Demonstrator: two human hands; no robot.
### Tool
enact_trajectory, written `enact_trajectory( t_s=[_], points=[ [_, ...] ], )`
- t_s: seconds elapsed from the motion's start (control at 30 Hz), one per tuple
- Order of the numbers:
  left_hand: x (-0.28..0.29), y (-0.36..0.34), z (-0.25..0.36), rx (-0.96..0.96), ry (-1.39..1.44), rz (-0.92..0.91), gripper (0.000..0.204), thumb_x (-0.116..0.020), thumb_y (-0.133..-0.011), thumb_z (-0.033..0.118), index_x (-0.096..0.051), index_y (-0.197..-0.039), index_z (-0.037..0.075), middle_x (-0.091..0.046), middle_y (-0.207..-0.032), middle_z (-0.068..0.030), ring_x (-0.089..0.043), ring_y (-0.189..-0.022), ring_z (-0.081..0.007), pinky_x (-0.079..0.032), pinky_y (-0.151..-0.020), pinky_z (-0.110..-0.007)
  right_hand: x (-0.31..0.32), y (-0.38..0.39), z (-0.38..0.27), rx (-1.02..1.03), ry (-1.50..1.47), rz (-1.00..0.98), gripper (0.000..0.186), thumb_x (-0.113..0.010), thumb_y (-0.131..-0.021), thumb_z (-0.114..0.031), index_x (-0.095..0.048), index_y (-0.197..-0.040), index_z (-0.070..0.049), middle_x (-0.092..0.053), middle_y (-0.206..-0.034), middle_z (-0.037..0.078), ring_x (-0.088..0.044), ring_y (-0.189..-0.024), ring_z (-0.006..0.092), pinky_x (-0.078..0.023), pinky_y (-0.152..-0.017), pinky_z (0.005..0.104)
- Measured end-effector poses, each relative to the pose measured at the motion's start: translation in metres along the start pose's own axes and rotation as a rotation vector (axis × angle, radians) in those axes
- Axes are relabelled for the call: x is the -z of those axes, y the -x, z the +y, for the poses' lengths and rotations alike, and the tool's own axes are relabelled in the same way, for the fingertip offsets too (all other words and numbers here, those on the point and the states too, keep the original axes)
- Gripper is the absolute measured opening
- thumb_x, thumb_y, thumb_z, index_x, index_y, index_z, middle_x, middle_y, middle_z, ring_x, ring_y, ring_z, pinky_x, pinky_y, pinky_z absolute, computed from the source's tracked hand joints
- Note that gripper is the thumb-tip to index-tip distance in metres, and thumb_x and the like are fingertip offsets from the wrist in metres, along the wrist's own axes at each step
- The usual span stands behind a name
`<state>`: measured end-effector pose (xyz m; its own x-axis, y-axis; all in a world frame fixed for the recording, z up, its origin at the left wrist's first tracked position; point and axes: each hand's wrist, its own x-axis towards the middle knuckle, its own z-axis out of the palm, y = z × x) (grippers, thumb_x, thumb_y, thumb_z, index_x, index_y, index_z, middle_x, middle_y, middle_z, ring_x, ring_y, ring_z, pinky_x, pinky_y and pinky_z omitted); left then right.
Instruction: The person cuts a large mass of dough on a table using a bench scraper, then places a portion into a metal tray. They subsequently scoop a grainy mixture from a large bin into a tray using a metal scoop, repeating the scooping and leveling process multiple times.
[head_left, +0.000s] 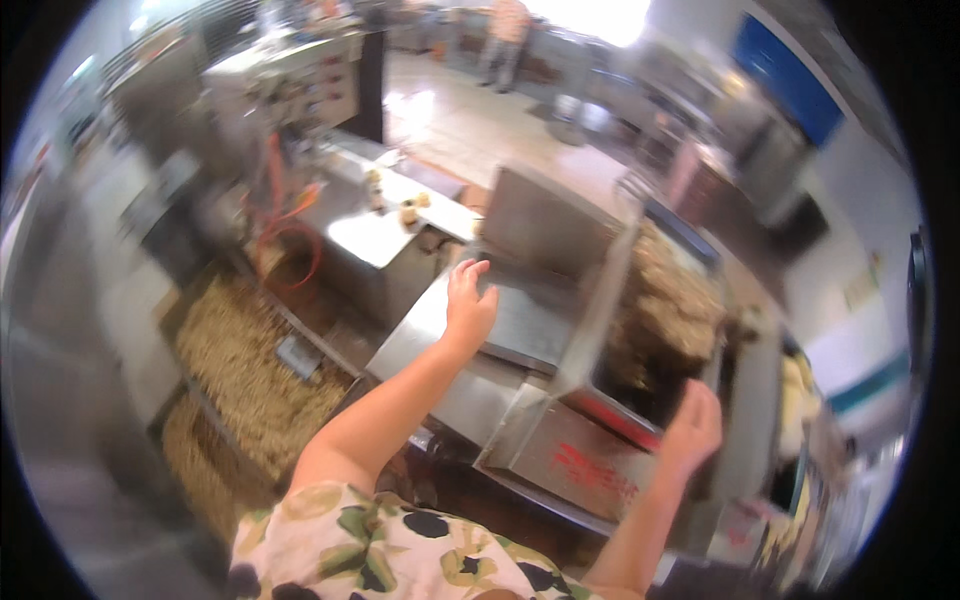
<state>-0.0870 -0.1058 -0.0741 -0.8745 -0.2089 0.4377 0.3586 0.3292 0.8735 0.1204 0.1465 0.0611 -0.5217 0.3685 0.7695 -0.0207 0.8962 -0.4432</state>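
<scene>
My left hand [472,302] is raised over a flat metal surface [535,318], its fingers loosely bent, the thumb apart and nothing held. Beside the front right corner of a metal hopper [585,345] is my right hand [692,425]. Its fingers are blurred, and whether they hold anything cannot be made out. Inside the hopper lies a lumpy brown mass [675,305] with a dark hollow near its front. A metal front panel [590,462] with red markings sits between my forearms.
Left of me, a bin holds pale brown crumbly material [245,370] with a small metal scoop-like piece [298,356] on it. Several small pale pieces [410,212] stand on a white belt ahead. An orange hose [290,240] loops nearby. A person [505,35] stands far off.
</scene>
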Motion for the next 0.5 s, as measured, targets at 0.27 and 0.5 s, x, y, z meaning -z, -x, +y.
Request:
enact_trajectory(
  t_s=[0.27, 0.5],
  points=[
    [-0.032, -0.007, -0.049, 0.545, -0.289, -0.361, 0.046, -0.067, -0.078, 0.028, -0.06, -0.112, -0.002, -0.061, -0.114, -0.0247, -0.058, -0.11, -0.0388, -0.048, -0.093, -0.046, 0.015, -0.028, 0.044, 0.072, 0.041, -0.11, 0.017, -0.053, -0.095, -0.004, -0.066, -0.097, 0.006, -0.068, -0.096, 0.014, -0.065, -0.088, 0.026, -0.052, -0.083, 0.0345],
    [-0.035, -0.031, -0.052, 0.648, -0.416, -0.489, 0.031, -0.062, -0.079, 0.02, -0.069, -0.103, 0.002, -0.069, -0.106, -0.018, -0.065, -0.102, -0.0368, -0.05, -0.089, -0.044, 0.012, -0.038, 0.049, 0.105, 0.038, -0.129, 0.02, -0.053, -0.097, -0.009, -0.067, -0.099, 0.004, -0.068, -0.094, 0.013, -0.065, -0.085, 0.0235, -0.052, -0.079, 0.033]
  ],
)
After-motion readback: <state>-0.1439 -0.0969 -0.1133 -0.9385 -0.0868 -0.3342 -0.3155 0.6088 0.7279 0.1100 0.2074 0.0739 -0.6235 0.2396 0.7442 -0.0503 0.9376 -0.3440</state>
